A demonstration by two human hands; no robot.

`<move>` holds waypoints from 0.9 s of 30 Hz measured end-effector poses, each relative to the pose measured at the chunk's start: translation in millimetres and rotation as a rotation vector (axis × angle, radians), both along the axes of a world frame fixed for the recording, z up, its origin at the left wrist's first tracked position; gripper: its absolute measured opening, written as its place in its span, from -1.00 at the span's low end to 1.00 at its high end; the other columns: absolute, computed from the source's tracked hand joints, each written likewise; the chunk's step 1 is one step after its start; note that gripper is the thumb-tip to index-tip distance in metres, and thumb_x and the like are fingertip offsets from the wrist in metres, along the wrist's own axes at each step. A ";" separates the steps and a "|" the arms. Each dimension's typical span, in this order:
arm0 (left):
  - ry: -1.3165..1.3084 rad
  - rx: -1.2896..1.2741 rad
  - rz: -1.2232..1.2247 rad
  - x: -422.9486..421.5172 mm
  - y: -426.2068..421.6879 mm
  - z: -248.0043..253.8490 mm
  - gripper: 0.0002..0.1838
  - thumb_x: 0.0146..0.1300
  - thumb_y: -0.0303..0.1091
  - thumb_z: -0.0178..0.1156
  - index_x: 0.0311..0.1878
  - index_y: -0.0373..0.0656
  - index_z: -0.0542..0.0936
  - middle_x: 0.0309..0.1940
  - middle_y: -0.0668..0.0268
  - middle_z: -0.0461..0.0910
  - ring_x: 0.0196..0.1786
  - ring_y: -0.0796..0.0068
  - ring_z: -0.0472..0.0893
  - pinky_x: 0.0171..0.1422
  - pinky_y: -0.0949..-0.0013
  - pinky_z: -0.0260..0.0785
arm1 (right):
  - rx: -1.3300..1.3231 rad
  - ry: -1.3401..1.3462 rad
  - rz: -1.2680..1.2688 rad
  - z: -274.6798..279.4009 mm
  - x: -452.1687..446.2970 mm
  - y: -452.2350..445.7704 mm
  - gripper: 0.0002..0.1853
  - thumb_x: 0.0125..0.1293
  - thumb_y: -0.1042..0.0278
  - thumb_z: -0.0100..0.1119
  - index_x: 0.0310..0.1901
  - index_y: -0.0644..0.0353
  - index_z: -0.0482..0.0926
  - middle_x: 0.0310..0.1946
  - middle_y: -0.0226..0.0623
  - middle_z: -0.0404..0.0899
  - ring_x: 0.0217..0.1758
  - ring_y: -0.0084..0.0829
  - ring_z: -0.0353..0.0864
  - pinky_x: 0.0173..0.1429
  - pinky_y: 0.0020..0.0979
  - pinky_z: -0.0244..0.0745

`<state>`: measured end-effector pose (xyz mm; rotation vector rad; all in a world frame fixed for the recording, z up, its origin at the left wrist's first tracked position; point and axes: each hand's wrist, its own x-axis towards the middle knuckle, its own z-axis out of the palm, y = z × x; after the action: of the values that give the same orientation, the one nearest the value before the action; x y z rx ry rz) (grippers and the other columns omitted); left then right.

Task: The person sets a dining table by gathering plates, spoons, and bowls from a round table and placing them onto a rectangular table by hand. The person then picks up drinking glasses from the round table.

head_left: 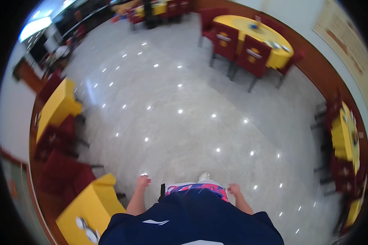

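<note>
Both of my arms hang down beside my body. My left hand is over the floor on the left, its fingers loosely curled and a little apart, with no object seen in it. On the other side, my right hand hangs near my patterned shorts. Its fingers are slightly bent, and nothing shows in them either. Both hands are small and somewhat blurred. One pale shoe shows in front of my dark blue shirt.
Shiny grey floor stretches ahead. A yellow-covered table with dishes stands close on my left, another table beyond it. A round table with red chairs is ahead right; a further table lines the right wall.
</note>
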<state>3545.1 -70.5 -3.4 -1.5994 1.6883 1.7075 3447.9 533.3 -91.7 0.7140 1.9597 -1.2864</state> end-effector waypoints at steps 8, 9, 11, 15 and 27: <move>0.023 -0.012 -0.964 -263.4 179.7 43.4 -0.58 0.29 0.02 -0.10 -0.08 -0.07 0.58 -0.35 0.27 0.62 -0.34 0.47 0.58 -0.26 0.31 0.37 | -0.316 0.230 -0.761 90.6 -100.8 57.5 -0.76 0.27 0.21 0.00 -0.10 0.09 0.51 -0.41 -0.29 0.59 -0.38 -0.48 0.57 -0.34 -0.37 0.46; 0.016 -0.010 -1.010 -289.8 196.4 44.8 -0.58 0.29 0.02 -0.10 -0.08 -0.07 0.58 -0.35 0.27 0.62 -0.34 0.47 0.58 -0.26 0.31 0.37 | -0.311 0.230 -0.808 91.3 -106.2 60.6 -0.76 0.27 0.21 0.00 -0.10 0.09 0.51 -0.41 -0.29 0.59 -0.38 -0.48 0.57 -0.34 -0.37 0.46; -0.043 0.003 -1.051 -331.3 220.2 46.6 -0.54 0.31 0.06 -0.13 -0.07 -0.07 0.58 -0.37 0.27 0.63 -0.35 0.46 0.58 -0.25 0.30 0.37 | -0.320 0.204 -0.804 94.2 -106.5 67.0 -0.76 0.27 0.19 0.01 -0.11 0.08 0.51 -0.40 -0.29 0.59 -0.37 -0.47 0.57 -0.33 -0.36 0.46; -0.189 0.004 -1.159 -412.2 251.6 4.8 -0.53 0.33 0.07 -0.17 -0.03 -0.06 0.56 -0.34 0.23 0.63 -0.32 0.42 0.58 -0.21 0.24 0.38 | -0.272 0.048 -0.854 76.2 -117.0 77.3 -0.74 0.26 0.17 0.01 -0.10 0.09 0.51 -0.41 -0.29 0.58 -0.37 -0.44 0.58 -0.30 -0.34 0.48; -0.385 0.306 -1.027 -647.2 306.7 -103.8 -0.59 0.26 -0.04 -0.07 -0.06 -0.17 0.51 -0.38 0.18 0.65 -0.28 0.27 0.63 -0.26 0.13 0.43 | -0.163 -0.268 -0.862 131.2 -300.9 201.9 -0.71 0.22 0.23 0.07 -0.05 0.12 0.46 -0.38 -0.19 0.59 -0.35 -0.35 0.60 -0.27 -0.22 0.52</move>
<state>2898.0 236.2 -107.2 -0.6298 1.5148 0.9731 3147.0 735.3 39.5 1.6511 1.3238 -1.6831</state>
